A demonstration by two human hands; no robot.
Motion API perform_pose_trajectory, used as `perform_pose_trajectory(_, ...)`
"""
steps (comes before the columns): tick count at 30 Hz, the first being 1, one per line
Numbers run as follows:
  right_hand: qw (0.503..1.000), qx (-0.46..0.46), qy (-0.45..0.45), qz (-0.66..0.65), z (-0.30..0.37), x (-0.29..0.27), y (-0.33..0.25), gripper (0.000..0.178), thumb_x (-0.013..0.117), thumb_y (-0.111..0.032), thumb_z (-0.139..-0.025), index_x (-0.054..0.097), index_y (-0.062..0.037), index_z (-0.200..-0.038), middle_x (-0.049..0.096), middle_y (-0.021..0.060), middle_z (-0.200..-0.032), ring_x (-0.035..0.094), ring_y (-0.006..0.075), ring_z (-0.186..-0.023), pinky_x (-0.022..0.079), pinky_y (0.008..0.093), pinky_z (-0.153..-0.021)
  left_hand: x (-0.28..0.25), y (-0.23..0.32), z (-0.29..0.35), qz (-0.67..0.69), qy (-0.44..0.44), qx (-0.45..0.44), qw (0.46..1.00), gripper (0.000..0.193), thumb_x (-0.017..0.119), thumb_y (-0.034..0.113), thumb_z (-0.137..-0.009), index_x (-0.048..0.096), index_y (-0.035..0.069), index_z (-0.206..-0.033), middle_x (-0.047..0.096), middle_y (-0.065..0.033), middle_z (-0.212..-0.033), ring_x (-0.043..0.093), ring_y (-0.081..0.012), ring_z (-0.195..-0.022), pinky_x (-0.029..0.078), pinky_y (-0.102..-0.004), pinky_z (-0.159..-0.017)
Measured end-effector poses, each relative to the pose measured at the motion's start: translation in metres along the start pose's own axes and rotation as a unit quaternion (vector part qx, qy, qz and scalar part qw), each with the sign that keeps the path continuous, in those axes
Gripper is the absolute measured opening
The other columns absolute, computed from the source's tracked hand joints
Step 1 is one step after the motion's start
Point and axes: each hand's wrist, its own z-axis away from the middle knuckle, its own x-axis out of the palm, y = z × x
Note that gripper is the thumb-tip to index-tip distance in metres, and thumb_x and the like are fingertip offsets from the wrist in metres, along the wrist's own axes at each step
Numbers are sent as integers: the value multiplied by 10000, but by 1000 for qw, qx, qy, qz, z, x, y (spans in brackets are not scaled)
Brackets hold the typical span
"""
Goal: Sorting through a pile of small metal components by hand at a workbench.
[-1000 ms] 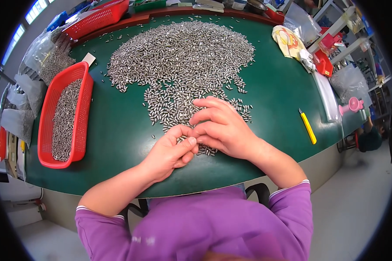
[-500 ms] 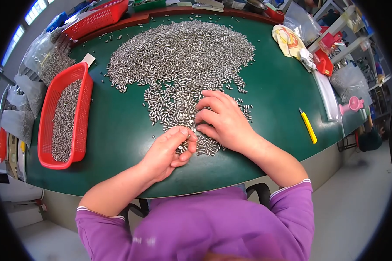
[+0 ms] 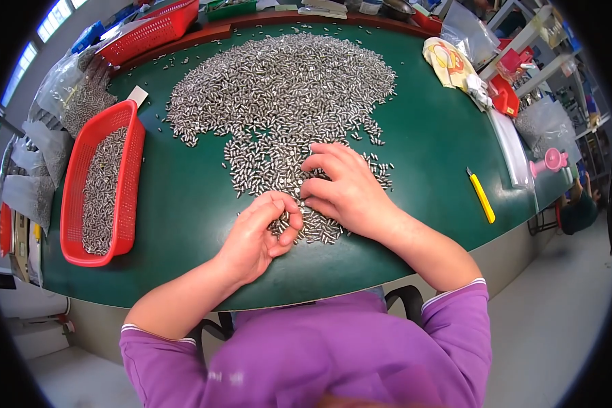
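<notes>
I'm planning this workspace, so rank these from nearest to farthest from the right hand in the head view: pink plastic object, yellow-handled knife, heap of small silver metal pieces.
1. Heap of small silver metal pieces: spreads to the right hand.
2. Yellow-handled knife: to the hand's right.
3. Pink plastic object: farther right, beyond the knife.
</notes>
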Motion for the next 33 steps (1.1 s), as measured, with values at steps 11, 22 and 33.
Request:
perform_pose_trajectory(11,979,74,18,-190,-1,-8,-5,127,716,-112,-761,629,-92,-852,570,63,-1145,463,320,-1260,391,451,-1016,1,-2,0,-24,3,7,1000,149,576,145,-952,493,65,-1045,564,-56,-898,435,-61,-627,319,-190,-475)
perform_pose_trajectory(22,996,65,36,-58,2,-41,-3,200,720,-139,-764,677,-127,-959,607,47,-1034,573,281,-1056,478,395,-872,-1,-3,0,-28,-27,-14,999,139,519,185,-982,538,63,-1045,565,-44,-863,441,-77,-604,314,-197,-463)
perform_pose_trajectory(33,924,329,-193,-28,32,-83,15,544,813,-133,-655,539,-52,-1118,568,91,-963,593,197,-782,519,334,-734,-3,-1,1,-21,-38,-15,999,228,401,203,-994,546,44,-1068,540,-77,-890,445,-142,-646,324,-241,-503)
